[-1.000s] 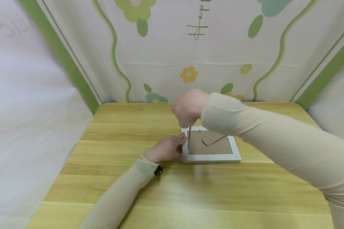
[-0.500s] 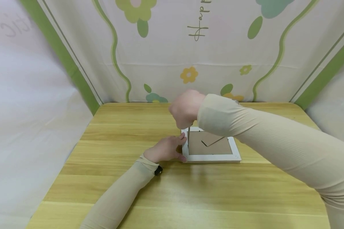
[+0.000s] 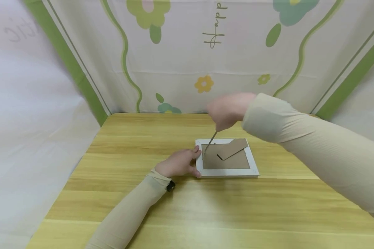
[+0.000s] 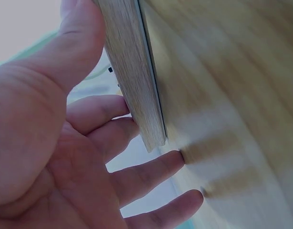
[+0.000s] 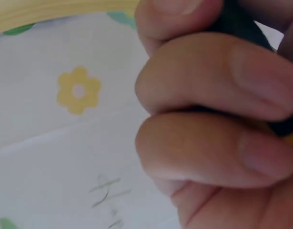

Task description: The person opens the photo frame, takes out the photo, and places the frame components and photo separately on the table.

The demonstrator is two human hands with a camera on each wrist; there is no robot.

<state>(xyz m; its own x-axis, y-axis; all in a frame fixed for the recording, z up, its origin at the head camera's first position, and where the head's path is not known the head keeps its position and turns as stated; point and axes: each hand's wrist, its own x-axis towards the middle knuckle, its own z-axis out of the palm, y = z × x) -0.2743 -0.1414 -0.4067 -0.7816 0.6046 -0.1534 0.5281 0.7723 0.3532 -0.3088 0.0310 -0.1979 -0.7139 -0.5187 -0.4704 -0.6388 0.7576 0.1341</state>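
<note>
A white-edged picture frame (image 3: 230,173) lies on the table with its brown backing board (image 3: 227,165) upward. A brown stand flap (image 3: 233,148) is on the board. My left hand (image 3: 178,163) holds the frame's left side, thumb at the near corner and fingers along the edge. In the left wrist view, the frame's wood-grained side (image 4: 132,62) lies between thumb and fingers, with two fingers extended past it. My right hand (image 3: 229,108) grips a screwdriver, its dark handle (image 5: 237,21) mostly hidden by curled fingers. The thin shaft (image 3: 210,142) slants down to the board's left edge.
The wooden table (image 3: 149,138) carries the frame near its middle. Behind it hangs a white cloth (image 3: 174,62) printed with flowers, and white cloth walls flank both sides. A black wrist strap (image 3: 170,186) is on the left wrist.
My right hand has swung rightward, so the screwdriver now leans instead of standing nearly upright. More of the stand flap shows. My left hand keeps its hold on the frame.
</note>
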